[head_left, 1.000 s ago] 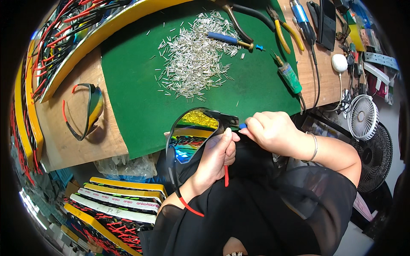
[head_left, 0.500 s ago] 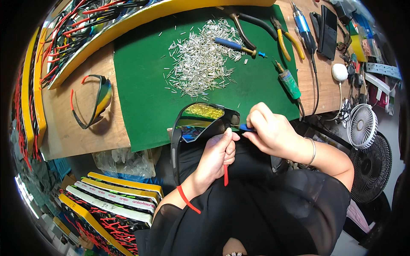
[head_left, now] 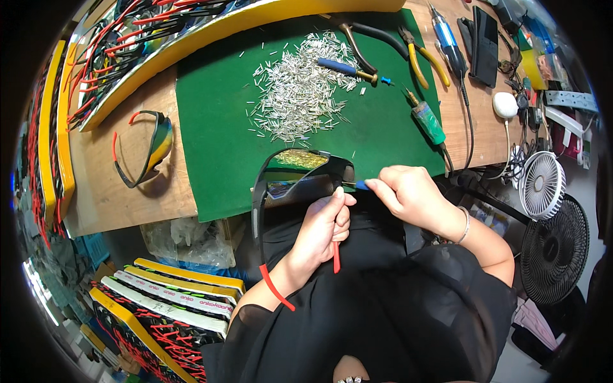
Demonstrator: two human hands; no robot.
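Note:
A pair of wraparound sunglasses (head_left: 300, 167) with mirrored lenses, a black frame and red temple tips is held just over the near edge of the green mat (head_left: 223, 153). My left hand (head_left: 324, 225) is closed around its right temple near the hinge, and the red tip sticks out below the fist. The other temple runs down along my left forearm. My right hand (head_left: 408, 195) is closed on a blue-handled screwdriver (head_left: 361, 185), whose thin shaft points left to the hinge area. The exact contact of its tip is hidden by my left fingers.
On the mat lie a pile of small silver pins (head_left: 300, 89), a blue-handled tool (head_left: 338, 66), cutting pliers (head_left: 418, 54) and a green-handled soldering iron (head_left: 426, 118). Another pair of sunglasses (head_left: 153, 150) rests on the left. Yellow-edged trays (head_left: 223, 25) and fans (head_left: 541, 185) flank the bench.
The sunglasses have tilted, so less of the mirrored lens shows. My right hand has shifted slightly right and its grip on the screwdriver has turned; my left hand keeps its hold.

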